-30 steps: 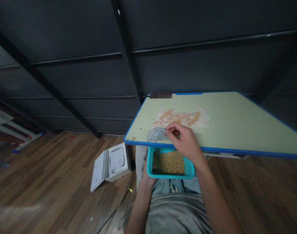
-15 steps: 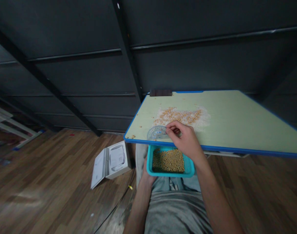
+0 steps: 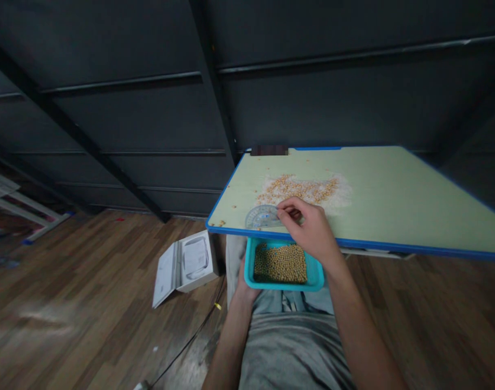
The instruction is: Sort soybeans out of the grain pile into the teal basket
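**While the protractor sits at the table's edge**

As my right hand [image 3: 310, 230] pinches the right end of the clear protractor [image 3: 260, 217], thumb and fingertips closed on it, the flat plastic lies on the green table [image 3: 393, 200] just inside its blue near rim. My left hand [image 3: 244, 287] grips the near left corner of the teal tray [image 3: 317, 277], which sits on my lap right under that rim. The fingers are hidden beneath the tray, so I judge the hold from the wrist and palm alone.

The tray is well filled with yellow beans [image 3: 280, 262]. More beans [image 3: 300, 189] lie scattered in a whitish dusty patch on the table, just beyond the protractor, and a few strays sit near the left corner.

I judge the step in hand to be scraping: the protractor serves as a blade between the pile and the edge. Any further stroke calls for a flat, low blade and a tray held level, tight under the rim, since round beans roll.

Of writing, little can be read. The protractor's scale is too small to make out, a dark tag [image 3: 269, 150] at the far edge is blurred, and the open white box [image 3: 188, 262] on the wooden floor shows no legible print.
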Available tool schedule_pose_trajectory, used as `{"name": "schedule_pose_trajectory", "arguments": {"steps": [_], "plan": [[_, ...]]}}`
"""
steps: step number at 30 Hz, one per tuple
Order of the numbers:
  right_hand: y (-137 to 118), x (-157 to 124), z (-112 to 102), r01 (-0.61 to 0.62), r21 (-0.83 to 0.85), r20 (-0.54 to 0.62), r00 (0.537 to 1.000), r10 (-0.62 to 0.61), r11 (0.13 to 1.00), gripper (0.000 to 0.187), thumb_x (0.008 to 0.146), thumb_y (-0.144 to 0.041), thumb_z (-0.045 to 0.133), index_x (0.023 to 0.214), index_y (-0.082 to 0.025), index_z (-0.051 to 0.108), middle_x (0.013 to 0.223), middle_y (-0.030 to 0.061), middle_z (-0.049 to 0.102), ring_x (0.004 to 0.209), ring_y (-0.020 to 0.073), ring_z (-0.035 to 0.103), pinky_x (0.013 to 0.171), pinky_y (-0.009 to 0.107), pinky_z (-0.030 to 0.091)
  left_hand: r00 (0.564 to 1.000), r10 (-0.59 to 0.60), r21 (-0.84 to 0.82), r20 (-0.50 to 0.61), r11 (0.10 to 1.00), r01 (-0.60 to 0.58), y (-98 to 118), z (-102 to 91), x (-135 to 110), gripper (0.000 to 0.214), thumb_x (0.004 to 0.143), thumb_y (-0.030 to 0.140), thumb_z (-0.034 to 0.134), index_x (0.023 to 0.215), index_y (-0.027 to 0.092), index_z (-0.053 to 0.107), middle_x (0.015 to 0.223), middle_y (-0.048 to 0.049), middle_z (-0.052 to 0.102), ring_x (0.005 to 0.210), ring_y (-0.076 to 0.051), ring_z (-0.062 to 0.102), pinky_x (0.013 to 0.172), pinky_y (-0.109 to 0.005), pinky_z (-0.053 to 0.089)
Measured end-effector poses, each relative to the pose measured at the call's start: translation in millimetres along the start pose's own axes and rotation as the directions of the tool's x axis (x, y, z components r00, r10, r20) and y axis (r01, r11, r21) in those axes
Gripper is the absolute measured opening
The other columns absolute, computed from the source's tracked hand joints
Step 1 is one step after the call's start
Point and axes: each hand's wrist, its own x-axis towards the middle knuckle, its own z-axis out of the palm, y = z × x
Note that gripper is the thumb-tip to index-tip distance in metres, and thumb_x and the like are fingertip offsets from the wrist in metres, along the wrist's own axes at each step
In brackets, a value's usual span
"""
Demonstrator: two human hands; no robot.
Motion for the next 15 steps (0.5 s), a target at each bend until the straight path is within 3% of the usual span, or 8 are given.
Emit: {"name": "schedule_pose_trajectory", "arguments": {"steps": [9,12,15], "plan": [[1.2,0.1,0.3,-0.008,-0.002,-0.003,1.000,0.008,1.000,0.008,0.091,-0.023,0.062,0.091,-0.023,0.069,0.081,0.0005,0.074,0.075,0.0179,0.069,0.069,0.032,0.053,0.996,0.087,-0.007,-0.028,0.996,-0.087,-4.8,-7.1,7.2,0.027,0.084,0.042,0.069,0.101,0.022,0.077,0.106,-0.0074,0.082,0.124,-0.033,0.066,0.107,-0.041,0.053],[1.3,0.1,0.1,-0.006,-0.006,0.001,1.000,0.006,1.000,0.008,0.091,-0.022,0.061,0.092,-0.024,0.069,0.081,0.0005,0.073,0.075,0.0177,0.069,0.068,0.031,0.053,0.998,0.056,-0.018,-0.007,0.998,-0.056,-4.2,-7.7,5.2,0.024,0.085,0.038,0.068,0.099,0.020,0.077,0.108,-0.0076,0.082,0.124,-0.033,0.066,0.108,-0.041,0.052],[1.7,0.1,0.3,-0.017,-0.013,0.002,1.000,0.017,1.000,0.008,0.092,-0.023,0.061,0.092,-0.024,0.069,0.082,0.0009,0.074,0.076,0.0183,0.069,0.068,0.032,0.053,0.999,0.013,-0.034,-0.052,0.999,-0.015,-3.2,-7.9,4.5,0.022,0.084,0.036,0.068,0.097,0.021,0.077,0.108,-0.0079,0.082,0.121,-0.034,0.067,0.106,-0.042,0.054]]}}
